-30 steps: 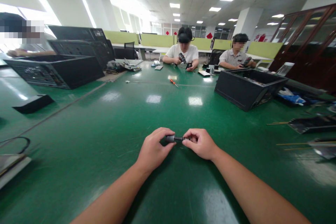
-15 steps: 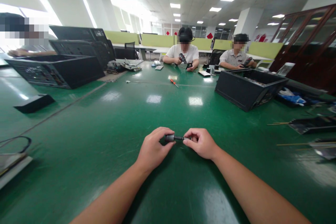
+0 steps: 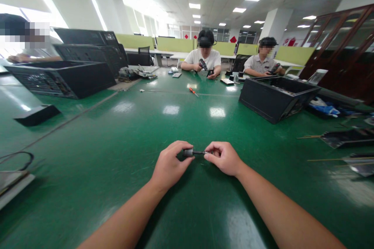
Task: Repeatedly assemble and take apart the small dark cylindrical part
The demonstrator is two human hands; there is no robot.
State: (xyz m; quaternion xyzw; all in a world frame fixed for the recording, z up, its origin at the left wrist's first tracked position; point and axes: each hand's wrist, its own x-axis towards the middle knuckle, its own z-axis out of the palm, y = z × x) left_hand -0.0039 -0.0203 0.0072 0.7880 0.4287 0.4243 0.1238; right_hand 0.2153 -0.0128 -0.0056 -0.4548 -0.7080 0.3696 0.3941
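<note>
At two o'clock from the person's hands stands a black case, open-topped, with parts inside too small to identify; another black case sits at ten o'clock, its interior shadowed. An orange-handled screwdriver lies at twelve o'clock on the green table, a co-worker beyond it. Metal pieces lie near three o'clock. Between the two hands is a small dark tool, its long axis running nine to three, thin shaft toward three. The left hand grips its thick body between thumb and fingers; the right hand pinches the shaft narrowly.
</note>
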